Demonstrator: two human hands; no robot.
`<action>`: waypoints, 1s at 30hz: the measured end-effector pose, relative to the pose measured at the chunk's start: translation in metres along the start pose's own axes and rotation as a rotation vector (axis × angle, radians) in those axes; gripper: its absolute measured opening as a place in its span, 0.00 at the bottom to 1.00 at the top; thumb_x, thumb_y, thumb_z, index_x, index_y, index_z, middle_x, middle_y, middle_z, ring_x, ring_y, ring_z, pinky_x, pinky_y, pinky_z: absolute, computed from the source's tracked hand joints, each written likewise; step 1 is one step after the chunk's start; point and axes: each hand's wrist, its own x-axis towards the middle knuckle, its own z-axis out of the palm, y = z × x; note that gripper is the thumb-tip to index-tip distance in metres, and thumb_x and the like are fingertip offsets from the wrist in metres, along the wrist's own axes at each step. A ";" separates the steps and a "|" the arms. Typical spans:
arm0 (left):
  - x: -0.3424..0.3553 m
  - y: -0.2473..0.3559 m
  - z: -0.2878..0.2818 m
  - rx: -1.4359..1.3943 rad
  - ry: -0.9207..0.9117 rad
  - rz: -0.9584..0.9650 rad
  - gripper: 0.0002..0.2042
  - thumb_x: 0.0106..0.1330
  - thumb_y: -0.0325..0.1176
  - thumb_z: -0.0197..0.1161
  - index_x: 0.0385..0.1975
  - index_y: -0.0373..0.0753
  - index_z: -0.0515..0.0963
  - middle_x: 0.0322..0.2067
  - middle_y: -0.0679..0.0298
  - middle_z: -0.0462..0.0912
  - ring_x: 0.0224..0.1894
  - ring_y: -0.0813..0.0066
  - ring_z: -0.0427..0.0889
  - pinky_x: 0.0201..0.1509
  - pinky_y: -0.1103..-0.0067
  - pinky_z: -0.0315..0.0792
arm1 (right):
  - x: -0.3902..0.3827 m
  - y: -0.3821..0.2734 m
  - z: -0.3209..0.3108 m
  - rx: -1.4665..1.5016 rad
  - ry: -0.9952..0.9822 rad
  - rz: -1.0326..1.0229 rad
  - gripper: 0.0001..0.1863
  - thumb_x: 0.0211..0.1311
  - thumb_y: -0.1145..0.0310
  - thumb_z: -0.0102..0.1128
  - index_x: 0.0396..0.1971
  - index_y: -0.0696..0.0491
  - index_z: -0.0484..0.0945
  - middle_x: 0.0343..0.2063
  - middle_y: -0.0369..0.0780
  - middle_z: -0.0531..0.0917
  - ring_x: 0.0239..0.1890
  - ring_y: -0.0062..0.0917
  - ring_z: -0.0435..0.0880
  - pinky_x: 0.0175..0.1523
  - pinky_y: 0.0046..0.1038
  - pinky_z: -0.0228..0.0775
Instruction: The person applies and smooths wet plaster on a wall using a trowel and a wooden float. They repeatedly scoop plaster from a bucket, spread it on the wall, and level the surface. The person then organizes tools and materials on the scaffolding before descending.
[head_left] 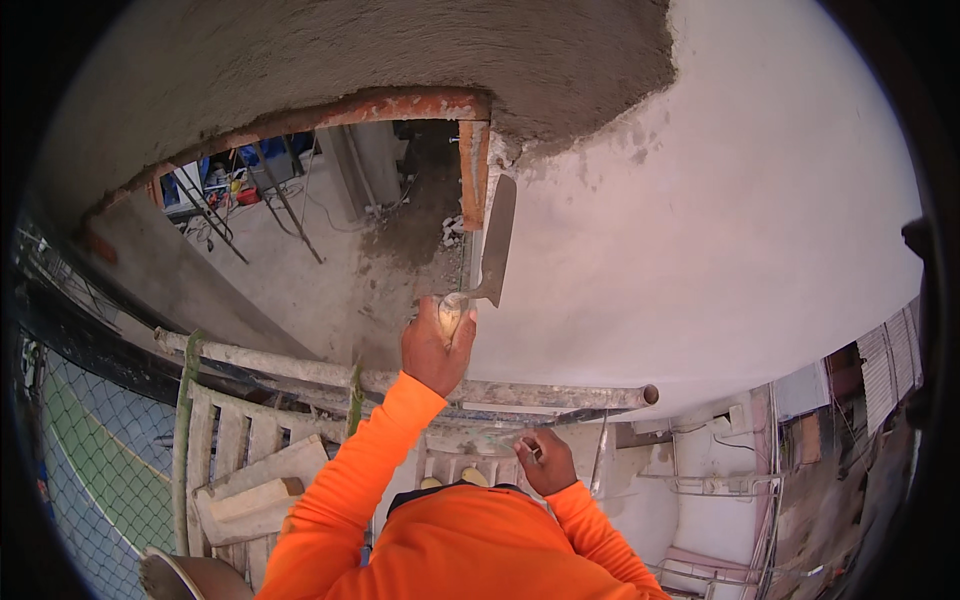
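Note:
My left hand [437, 345] is wrapped around the pale handle of a trowel [498, 240]. The trowel's long grey blade points up and away, next to the right edge of a wall opening, over or against the white wall [690, 270]; I cannot tell whether it touches. Fresh-looking grey plaster [580, 70] covers the wall above the opening and ends in a ragged edge on the white surface. Lower down, my right hand [547, 462] hovers near my body with its fingers curled in. Whatever it holds, if anything, is too small to make out.
A scaffold pipe [560, 395] crosses in front of me at waist height. On slatted planks to the left lies a plasterer's hawk [262, 492], with a bucket [180, 577] below it. Reddish edging [474, 180] frames the opening; rubble [453, 230] and poles stand beyond.

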 end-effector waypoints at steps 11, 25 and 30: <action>-0.064 0.024 0.034 -0.338 -0.345 0.018 0.32 0.79 0.52 0.63 0.67 0.34 0.59 0.59 0.51 0.70 0.63 0.62 0.71 0.67 0.65 0.68 | 0.095 -0.125 -0.068 -0.060 -0.170 -0.361 0.25 0.58 0.74 0.68 0.57 0.58 0.76 0.48 0.50 0.84 0.49 0.52 0.85 0.54 0.41 0.80; -0.129 0.010 -0.023 -0.333 -0.365 -0.251 0.28 0.74 0.40 0.70 0.64 0.28 0.69 0.58 0.48 0.78 0.61 0.58 0.80 0.64 0.65 0.76 | 0.239 -0.278 -0.189 -1.439 0.355 -0.946 0.14 0.62 0.66 0.72 0.39 0.50 0.74 0.28 0.40 0.83 0.29 0.38 0.86 0.31 0.39 0.78; -0.146 -0.008 -0.037 -0.320 -0.258 -0.280 0.25 0.72 0.37 0.71 0.59 0.25 0.72 0.52 0.45 0.82 0.54 0.55 0.84 0.60 0.66 0.78 | 0.242 -0.273 -0.193 -1.289 0.373 -0.980 0.14 0.61 0.68 0.72 0.38 0.49 0.73 0.29 0.40 0.82 0.33 0.41 0.86 0.35 0.42 0.79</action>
